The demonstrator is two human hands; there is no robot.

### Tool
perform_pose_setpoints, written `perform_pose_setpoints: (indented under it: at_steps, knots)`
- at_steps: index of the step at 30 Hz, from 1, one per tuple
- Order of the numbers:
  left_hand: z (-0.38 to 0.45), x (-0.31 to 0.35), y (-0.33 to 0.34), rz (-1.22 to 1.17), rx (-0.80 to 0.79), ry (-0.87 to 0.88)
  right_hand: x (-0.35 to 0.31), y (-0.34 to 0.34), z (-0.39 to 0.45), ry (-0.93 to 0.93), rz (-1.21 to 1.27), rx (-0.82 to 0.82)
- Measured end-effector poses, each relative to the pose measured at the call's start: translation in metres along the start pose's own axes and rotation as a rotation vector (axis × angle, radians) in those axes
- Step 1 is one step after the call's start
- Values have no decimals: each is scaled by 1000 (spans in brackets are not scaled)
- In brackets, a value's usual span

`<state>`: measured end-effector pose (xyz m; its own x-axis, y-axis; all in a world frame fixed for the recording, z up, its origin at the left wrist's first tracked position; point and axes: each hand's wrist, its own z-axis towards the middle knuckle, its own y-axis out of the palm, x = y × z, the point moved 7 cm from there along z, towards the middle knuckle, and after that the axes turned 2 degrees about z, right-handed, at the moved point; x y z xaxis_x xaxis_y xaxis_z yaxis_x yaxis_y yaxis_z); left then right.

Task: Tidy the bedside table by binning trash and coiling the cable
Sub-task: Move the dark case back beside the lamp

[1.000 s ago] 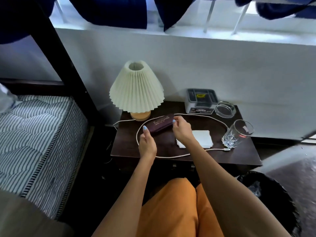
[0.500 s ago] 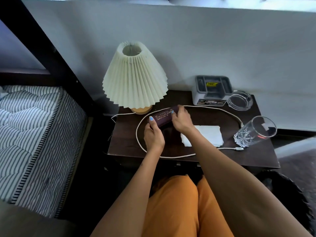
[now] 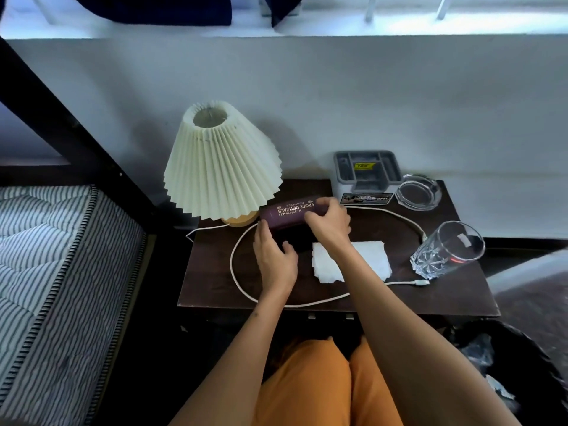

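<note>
On the dark wooden tabletop point(image 3: 209, 272) the right hand point(image 3: 329, 222) grips a maroon oblong spectacle case point(image 3: 285, 215), the left hand point(image 3: 273, 259) touching its end with straight fingers, the thin white cable point(image 3: 232, 265) looped around both hands.

A single head-worn wide-angle camera looks forward and steeply down from close above the dark brown wooden counter point(image 3: 215, 284), facing the pale wall point(image 3: 338, 103) behind it. Its edges take in a striped mattress point(image 3: 46, 256) at left and a black bin point(image 3: 528, 358) at lower right.
</note>
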<state>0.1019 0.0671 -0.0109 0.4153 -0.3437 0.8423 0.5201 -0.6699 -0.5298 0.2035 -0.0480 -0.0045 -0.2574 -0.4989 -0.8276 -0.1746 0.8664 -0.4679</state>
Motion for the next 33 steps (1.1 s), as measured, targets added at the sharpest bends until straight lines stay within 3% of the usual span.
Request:
perform_pose_setpoints:
  at_steps: [8, 25, 33]
  knots:
    - [49, 19, 9, 111, -81, 109, -2, 11, 18, 10, 64, -107]
    - [107, 6, 49, 248, -236, -63, -2, 33, 64, -76, -45, -194]
    - [114, 9, 55, 319, -214, -11, -2, 35, 74, -131, -120, -235]
